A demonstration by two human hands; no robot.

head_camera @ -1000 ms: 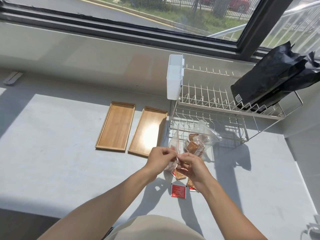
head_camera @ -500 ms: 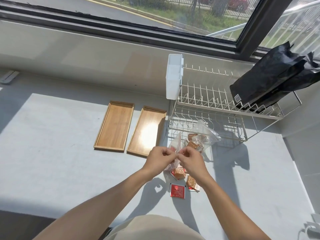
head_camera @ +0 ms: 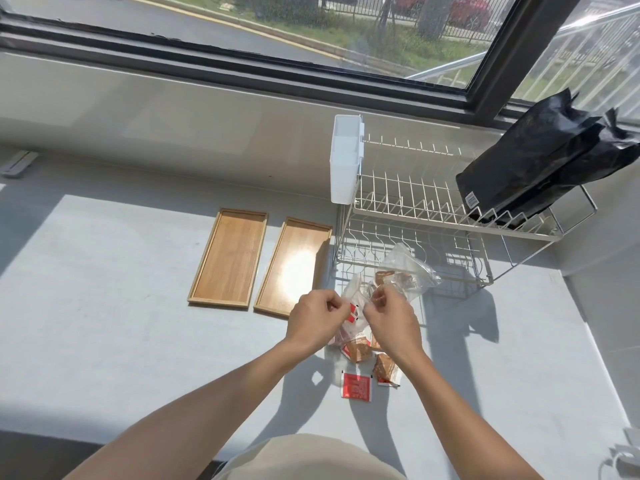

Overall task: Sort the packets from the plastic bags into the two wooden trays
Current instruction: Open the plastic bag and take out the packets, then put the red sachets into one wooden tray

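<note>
Two wooden trays lie side by side on the grey counter, the left tray (head_camera: pixel 228 258) and the right tray (head_camera: pixel 294 266), both bare. My left hand (head_camera: pixel 317 320) and my right hand (head_camera: pixel 389 318) each pinch the top edge of a clear plastic bag (head_camera: pixel 356 299) that holds red packets. A second clear bag (head_camera: pixel 407 275) with brown packets lies just behind it. Below my hands, loose on the counter, are a red packet (head_camera: pixel 356 385) and brown packets (head_camera: pixel 358 349) (head_camera: pixel 385 368).
A white two-tier wire dish rack (head_camera: pixel 433 216) stands at the right, with a white plastic holder (head_camera: pixel 344 161) on its left end and a black bag (head_camera: pixel 540 161) on its top tier. A window sill runs along the back.
My hands have risen slightly and drawn apart, pulling the bag's top edge open. More brown packets now lie on the counter beneath them.
</note>
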